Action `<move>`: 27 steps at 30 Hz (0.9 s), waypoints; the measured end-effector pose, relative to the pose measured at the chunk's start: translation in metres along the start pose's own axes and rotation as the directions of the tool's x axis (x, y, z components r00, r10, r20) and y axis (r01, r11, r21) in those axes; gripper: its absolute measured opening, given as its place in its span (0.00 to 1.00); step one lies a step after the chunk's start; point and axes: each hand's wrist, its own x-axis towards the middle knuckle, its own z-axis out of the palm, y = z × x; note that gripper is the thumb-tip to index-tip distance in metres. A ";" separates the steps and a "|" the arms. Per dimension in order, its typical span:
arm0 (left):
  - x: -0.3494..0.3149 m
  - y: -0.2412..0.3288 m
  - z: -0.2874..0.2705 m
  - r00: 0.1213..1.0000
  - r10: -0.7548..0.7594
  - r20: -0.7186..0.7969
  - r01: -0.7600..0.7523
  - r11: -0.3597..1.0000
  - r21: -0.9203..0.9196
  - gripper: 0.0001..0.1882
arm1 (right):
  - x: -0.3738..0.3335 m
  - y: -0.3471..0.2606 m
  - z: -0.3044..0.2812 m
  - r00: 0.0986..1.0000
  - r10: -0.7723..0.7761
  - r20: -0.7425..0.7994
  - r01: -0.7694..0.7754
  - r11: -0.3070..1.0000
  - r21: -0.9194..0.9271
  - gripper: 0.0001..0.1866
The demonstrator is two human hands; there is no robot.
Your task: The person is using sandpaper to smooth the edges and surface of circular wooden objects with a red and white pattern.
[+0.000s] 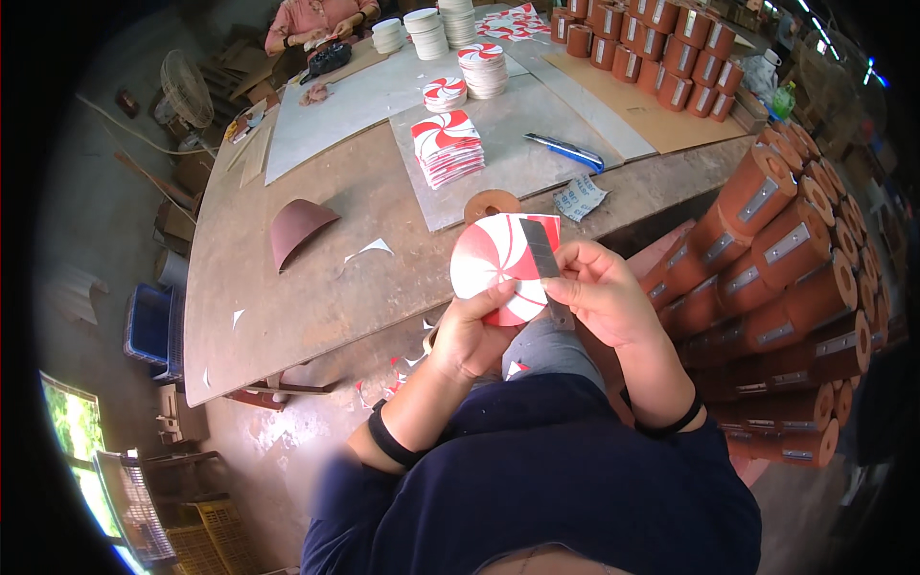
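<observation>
My left hand (469,337) grips a round disc (479,251) faced with red-and-white swirl paper, its thumb lying on top and the fingers underneath. A red paper corner still sticks out past the disc's upper right edge. Pinched between the thumb and fingers of my right hand (609,297) is a dark flat metal strip, like a blade (540,249). It lies across the right side of the disc, against the paper. Just beyond the disc, a brown ring (492,203) rests near the table edge, with a crumpled printed scrap (580,198) to its right.
A stack of square swirl sheets (448,151), swirl-topped disc stacks (482,72) and a blue utility knife (567,151) lie on the table (316,307). A maroon curved piece (299,233) sits left. Brown cylinders (767,240) are piled at right. Another person (321,24) works at the far side.
</observation>
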 end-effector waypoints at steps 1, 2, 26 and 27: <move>-0.001 -0.001 0.001 1.000 0.012 -0.019 -0.011 0.997 0.082 0.24 | -0.001 -0.001 0.000 1.000 0.003 0.001 -0.003 1.000 0.002 0.05; -0.002 0.002 0.008 0.994 0.043 -0.099 -0.029 0.990 0.138 0.22 | -0.002 -0.005 0.000 1.000 0.016 -0.006 -0.016 1.000 0.009 0.05; -0.024 0.016 0.013 0.997 -0.075 -0.008 0.067 0.927 -0.368 0.13 | -0.014 0.001 0.030 0.328 -0.704 0.630 0.468 -0.458 -0.756 0.16; -0.025 0.016 0.014 0.998 -0.069 0.010 0.068 0.928 -0.365 0.13 | -0.013 0.001 0.030 0.327 -0.705 0.629 0.467 -0.459 -0.756 0.16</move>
